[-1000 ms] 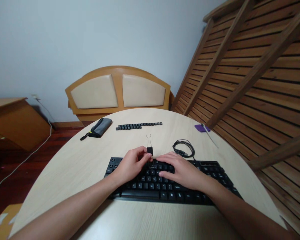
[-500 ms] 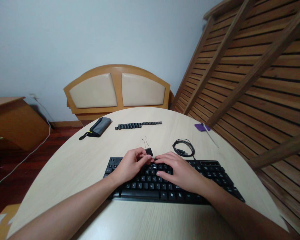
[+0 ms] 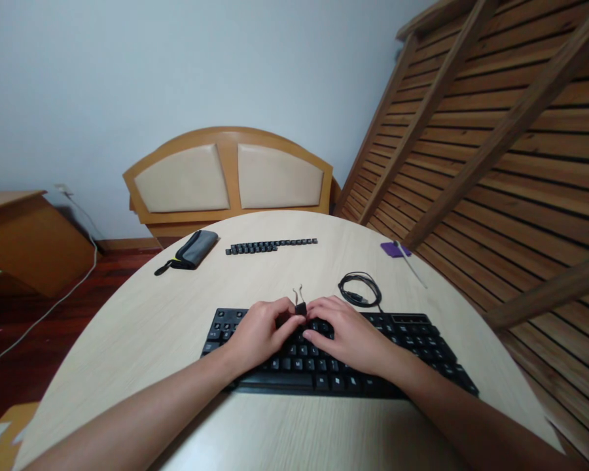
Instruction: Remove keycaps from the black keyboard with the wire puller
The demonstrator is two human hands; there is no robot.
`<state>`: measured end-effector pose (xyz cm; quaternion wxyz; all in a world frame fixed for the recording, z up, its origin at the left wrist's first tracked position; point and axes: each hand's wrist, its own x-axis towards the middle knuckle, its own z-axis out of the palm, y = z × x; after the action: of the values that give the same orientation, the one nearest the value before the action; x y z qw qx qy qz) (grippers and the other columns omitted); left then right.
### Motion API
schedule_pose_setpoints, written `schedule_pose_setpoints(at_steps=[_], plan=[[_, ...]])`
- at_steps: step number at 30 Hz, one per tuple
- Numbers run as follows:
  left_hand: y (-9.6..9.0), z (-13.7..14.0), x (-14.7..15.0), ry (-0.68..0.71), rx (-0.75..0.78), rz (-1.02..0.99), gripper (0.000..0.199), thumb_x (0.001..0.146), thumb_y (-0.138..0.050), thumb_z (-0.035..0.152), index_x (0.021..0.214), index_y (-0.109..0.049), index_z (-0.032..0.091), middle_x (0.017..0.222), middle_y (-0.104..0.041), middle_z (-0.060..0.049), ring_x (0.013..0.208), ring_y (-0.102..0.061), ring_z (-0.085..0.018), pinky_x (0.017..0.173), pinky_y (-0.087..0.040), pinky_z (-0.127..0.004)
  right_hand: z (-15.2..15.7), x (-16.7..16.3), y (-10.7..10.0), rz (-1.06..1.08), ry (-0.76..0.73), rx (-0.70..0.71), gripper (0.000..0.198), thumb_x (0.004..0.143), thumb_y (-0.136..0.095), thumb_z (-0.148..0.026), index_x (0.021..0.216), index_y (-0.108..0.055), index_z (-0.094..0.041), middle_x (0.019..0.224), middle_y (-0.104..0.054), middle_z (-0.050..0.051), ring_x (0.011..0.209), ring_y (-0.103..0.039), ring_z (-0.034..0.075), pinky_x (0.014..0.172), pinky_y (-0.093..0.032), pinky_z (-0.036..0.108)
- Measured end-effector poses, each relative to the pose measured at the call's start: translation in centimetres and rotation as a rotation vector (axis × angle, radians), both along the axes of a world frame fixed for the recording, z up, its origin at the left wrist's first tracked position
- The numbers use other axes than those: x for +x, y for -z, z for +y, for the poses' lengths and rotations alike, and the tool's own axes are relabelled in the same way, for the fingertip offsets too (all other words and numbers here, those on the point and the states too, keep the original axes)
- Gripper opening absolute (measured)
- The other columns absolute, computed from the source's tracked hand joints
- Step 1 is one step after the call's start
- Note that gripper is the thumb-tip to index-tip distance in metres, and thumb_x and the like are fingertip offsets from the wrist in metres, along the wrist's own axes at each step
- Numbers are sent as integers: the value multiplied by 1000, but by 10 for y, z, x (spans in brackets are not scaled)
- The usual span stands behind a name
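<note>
A padded headboard stands beside a slatted frame.

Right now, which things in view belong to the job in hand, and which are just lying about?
Likely in the job:
wire-ended tool, in the left hand
keyboard, beneath the right hand too
loose keycaps, in rows

Seemingly lying about:
gray pouch
purple item
thin stick
coiled cable

M on a keyboard key

Keycaps lie behind the keyboard, right of the pouch.
</note>
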<state>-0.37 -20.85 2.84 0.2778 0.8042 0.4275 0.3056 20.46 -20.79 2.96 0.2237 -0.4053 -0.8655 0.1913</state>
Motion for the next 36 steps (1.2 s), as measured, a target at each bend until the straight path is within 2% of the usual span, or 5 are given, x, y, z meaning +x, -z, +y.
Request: schedule_pose_setpoints(at_steps=[7,15,18,25,36], plan=[[5,9,0,35,-214,-237,23,93,-52,34,78,-57,18,78,-70,-2,73,-63,-17,66,-46,-27,1,-6,-2,14,17,-63,11,89,-61,-30,96,-66,-23,107,-64,4,104,-56,21,93,-43,36],[13,16,0,49,-396,-476,23,91,-57,36,78,-53,18,78,-70,-2,75,-64,-16,69,-49,-28,4,-8,3,111,-5,-78,7,92,-59,-27,96,-63,-23,105,-65,1,103,-57,18,93,-42,33],[13,16,-1,20,-385,-509,23,90,-58,37,78,-54,18,77,-71,-2,74,-65,-16,69,-50,-28,4,-8,4,161,8,-99,7,92,-58,-27,96,-62,-23,102,-66,1,100,-59,17,91,-43,32],[9,13,-2,29,-334,-483,21,90,-59,36,79,-56,18,78,-71,-3,76,-66,-17,71,-50,-30,3,-7,4,200,75,-136,18,83,-69,-28,99,-64,-23,99,-68,1,95,-62,18,86,-46,32],[6,10,-1,-18,-276,-396,22,90,-57,36,77,-56,18,77,-70,-3,75,-64,-18,71,-48,-30,1,-8,2,405,43,-264,23,81,-69,-19,102,-60,-22,100,-68,1,97,-64,17,89,-48,31]])
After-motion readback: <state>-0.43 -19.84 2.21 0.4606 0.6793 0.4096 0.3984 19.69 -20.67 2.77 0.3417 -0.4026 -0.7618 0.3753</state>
